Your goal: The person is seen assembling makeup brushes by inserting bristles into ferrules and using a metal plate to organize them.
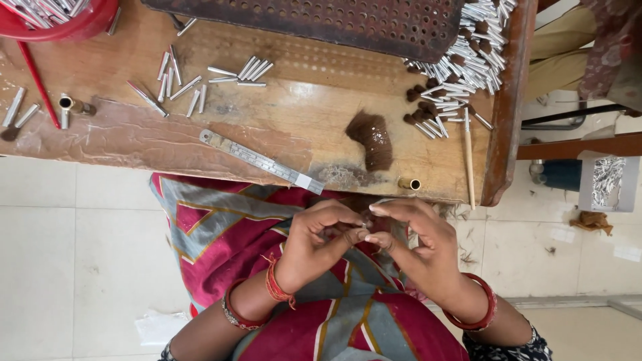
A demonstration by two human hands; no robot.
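Over the patterned cloth of the lap, just below the counter's (281,144) near edge, the left hand (314,244) and the right hand (418,251) meet fingertip to fingertip. They are pinched together on something very small and dark, likely a little tuft of brown hair (361,224), though it is too tiny to say for sure whether a metal tube is in there with it.

Up on the counter, the heap of finished tubes with brown tufts (461,67) at the far right suggests a good deal of work is already done. A loose bundle of brown hair (371,137) lies near the middle, well within reach, so material remains. Bare silver tubes (184,83) are scattered to the left, unfilled as far as I can tell, and more sit in the red bowl (73,27) at the corner. A steel ruler (257,160), a thin wooden stick (469,157) and a short brass tube (409,184) lie untouched. I would judge the job well along, with plenty of blanks left.
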